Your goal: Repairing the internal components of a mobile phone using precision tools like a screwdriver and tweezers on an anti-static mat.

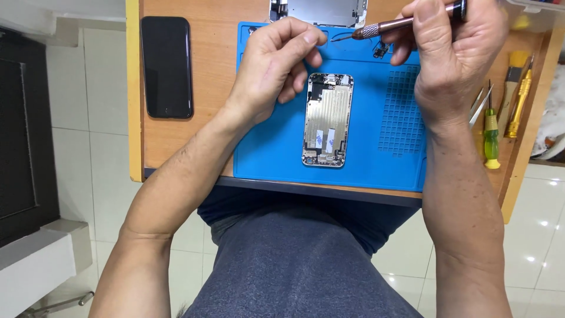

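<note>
Both hands are up at the far edge of the blue work mat (276, 159), which lies on the wooden table (212, 88). The right hand (453, 53) has its fingers closed around a brown precision screwdriver (406, 22), tip pointing left over the mat's far edge. The left hand (276, 62) is curled, thumb and forefinger pressed together; whether they pinch some tiny part, I cannot tell. Just beneath the left hand, in the middle of the mat, lies the opened phone body (327, 119), its metal inside facing up. A dark phone (167, 66) rests screen up near the table's left edge. Along the right edge lie a green-handled screwdriver (491, 138), tweezers (479, 106) and a yellow tool (518, 106). Another metal phone part (321, 12) sits at the far edge.
</note>
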